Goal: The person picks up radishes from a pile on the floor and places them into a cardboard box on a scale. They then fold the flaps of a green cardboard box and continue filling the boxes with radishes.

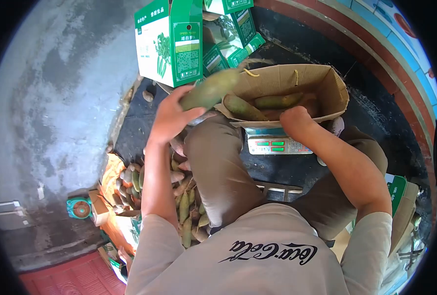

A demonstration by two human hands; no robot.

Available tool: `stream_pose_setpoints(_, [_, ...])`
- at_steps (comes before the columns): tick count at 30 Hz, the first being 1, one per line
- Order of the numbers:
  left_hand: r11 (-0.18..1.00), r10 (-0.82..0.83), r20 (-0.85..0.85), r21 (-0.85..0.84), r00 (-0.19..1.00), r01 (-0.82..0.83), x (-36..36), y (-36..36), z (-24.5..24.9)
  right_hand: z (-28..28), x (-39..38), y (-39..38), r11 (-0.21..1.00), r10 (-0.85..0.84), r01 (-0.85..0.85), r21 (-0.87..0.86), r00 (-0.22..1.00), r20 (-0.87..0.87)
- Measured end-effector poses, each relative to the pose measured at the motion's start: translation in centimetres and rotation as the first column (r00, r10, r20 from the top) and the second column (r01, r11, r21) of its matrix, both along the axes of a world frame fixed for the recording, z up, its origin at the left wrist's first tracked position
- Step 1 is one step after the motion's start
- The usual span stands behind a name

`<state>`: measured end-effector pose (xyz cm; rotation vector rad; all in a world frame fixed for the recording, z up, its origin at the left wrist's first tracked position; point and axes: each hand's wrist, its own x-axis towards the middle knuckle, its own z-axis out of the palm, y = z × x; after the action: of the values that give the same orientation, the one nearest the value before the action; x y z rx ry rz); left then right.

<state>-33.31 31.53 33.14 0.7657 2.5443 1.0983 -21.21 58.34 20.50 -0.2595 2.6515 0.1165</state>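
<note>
My left hand [172,114] grips a large green radish [209,89], tilted and slightly blurred, in the air left of an open cardboard box [337,94]. Inside the box lie several radishes, among them a green radish [277,101] and a browner radish [243,108]. My right hand [296,120] reaches over the near wall into the box, its fingers hidden, so what they touch does not show. The box rests on a digital scale [277,145] with lit green displays.
Green and white printed boxes [169,42] stand at the upper left. A pile of radishes [185,211] lies on the floor beside my left leg. Another carton [400,196] is at the right. A small turquoise round object [81,209] sits by the left wall.
</note>
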Motion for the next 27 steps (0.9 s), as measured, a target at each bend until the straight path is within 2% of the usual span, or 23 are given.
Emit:
stream_pose_setpoints(1, [0.993,-0.107,-0.018,-0.051,0.994,0.106,-0.6,1.8,-0.1,0.5,0.1,-0.1,1.0,0.0,0.0,-0.004,1.0,0.005])
stream_pose_setpoints(3, [0.963,-0.186,0.1,-0.176,0.977,0.202,-1.3,5.6,-0.8,0.6,0.3,0.1,1.0,0.027,-0.028,-0.012,0.999,-0.034])
stream_pose_setpoints(6, [0.947,-0.303,0.133,-0.072,0.944,0.314,-1.0,10.2,-3.8,-0.6,0.7,0.4,0.996,0.082,-0.085,-0.027,0.991,-0.108])
stream_pose_setpoints(9, [0.972,-0.231,0.254,0.105,0.939,0.211,-2.2,12.4,-7.5,-0.2,0.5,0.2,0.998,0.046,-0.048,-0.047,0.998,-0.044])
stream_pose_setpoints(10, [0.96,-0.261,0.132,-0.069,0.956,0.271,-2.8,12.7,-8.2,0.2,0.3,0.1,0.999,0.016,-0.016,-0.05,1.0,-0.001])
stream_pose_setpoints(12, [0.861,-0.36,-0.092,-0.415,0.928,0.293,-3.8,12.5,-9.6,0.8,0.3,0.0,0.998,-0.004,0.007,-0.059,0.999,0.05])
stream_pose_setpoints(15, [0.568,-0.507,-0.066,-0.776,0.859,0.276,-3.8,12.2,-11.7,0.6,0.3,0.3,0.997,0.012,-0.011,-0.078,1.0,0.013])
stream_pose_setpoints(18, [0.361,-0.595,-0.007,-0.896,0.804,0.259,-2.8,11.7,-13.2,-0.2,0.5,0.4,0.995,0.008,-0.013,-0.099,0.999,-0.051])
stream_pose_setpoints(20, [0.332,-0.637,-0.075,-0.925,0.767,0.186,-3.6,10.8,-16.2,-0.2,0.5,0.4,0.993,0.016,-0.021,-0.113,0.999,-0.038])
stream_pose_setpoints(23, [0.288,-0.692,-0.149,-0.954,0.707,0.081,-3.6,10.6,-17.0,0.0,0.7,0.4,0.994,0.025,-0.03,-0.102,0.998,-0.05])
stream_pose_setpoints(27, [0.253,-0.711,-0.138,-0.965,0.689,0.068,-2.8,11.3,-15.5,0.7,0.2,0.4,0.998,0.026,-0.022,-0.057,0.997,0.069])
